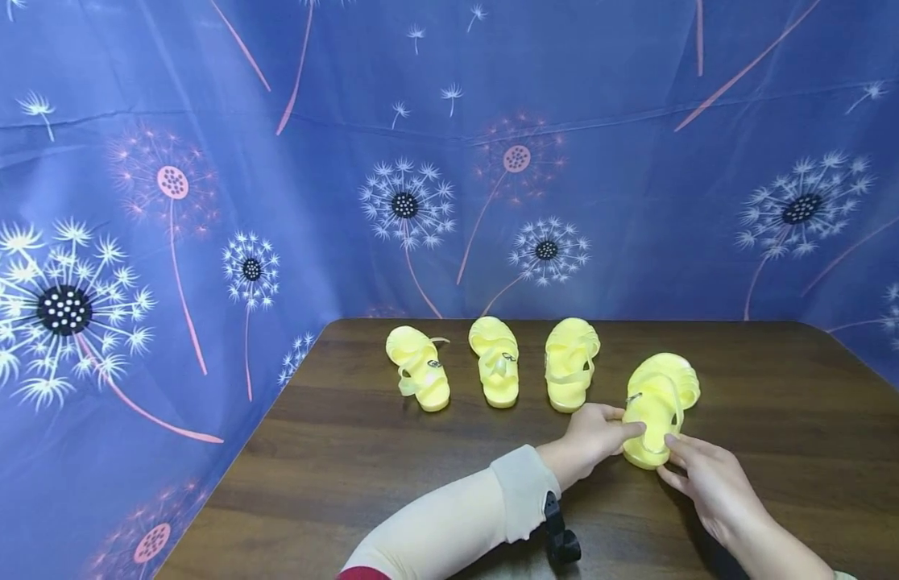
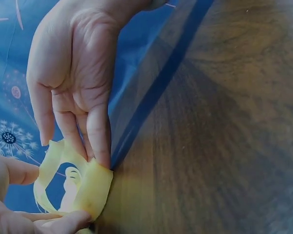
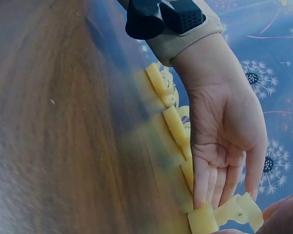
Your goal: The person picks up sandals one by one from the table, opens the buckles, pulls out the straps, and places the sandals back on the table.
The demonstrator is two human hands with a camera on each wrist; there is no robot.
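A pale yellow sandal lies toward the right of the table, its toe toward the back. My left hand holds its left side near the heel, thumb on top and fingers lower down. On the other side, my right hand pinches the heel between thumb and fingers. The left wrist view shows the right hand reaching down to the sandal, with left-hand fingers opposite. In the right wrist view the left hand has its fingers at the sandal's heel.
Three more yellow sandals stand in a row along the back: the leftmost with a strap end sticking out, a middle one and another. A dark wooden table bears them. Behind hangs a blue dandelion-print cloth.
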